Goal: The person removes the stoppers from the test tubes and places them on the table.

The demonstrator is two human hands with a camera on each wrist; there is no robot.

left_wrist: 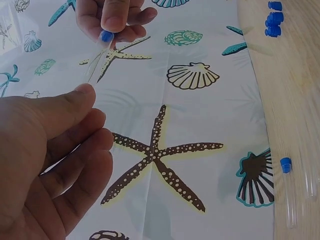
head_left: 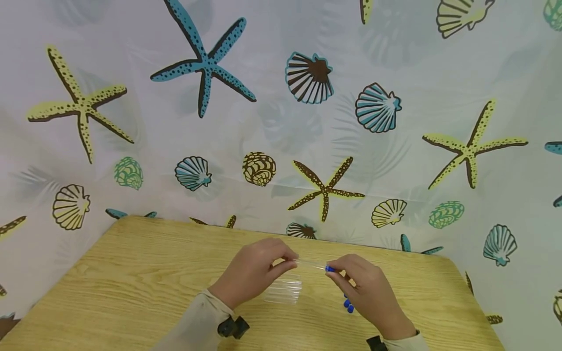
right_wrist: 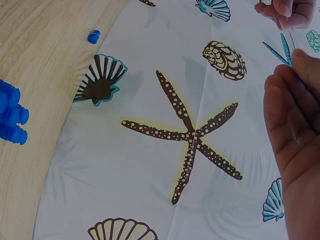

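Above the table, my left hand (head_left: pixel 263 268) pinches a thin clear test tube (head_left: pixel 312 263) between thumb and fingertips. The tube lies nearly level in the head view. At its right end is a blue cap (head_left: pixel 330 268), gripped by the thumb and fingers of my right hand (head_left: pixel 366 287). In the left wrist view the cap (left_wrist: pixel 106 36) sits at the tube's end, partly covered by the right thumb. Below the left hand, several clear test tubes (head_left: pixel 285 290) lie side by side. Several loose blue caps (head_left: pixel 349 304) lie under the right hand.
A wooden table (head_left: pixel 153 273) carries everything, with a seashell-print cloth (head_left: pixel 263 126) hanging behind and at its sides. A tube with a blue cap (left_wrist: pixel 286 165) on its end lies on the tabletop in the left wrist view.
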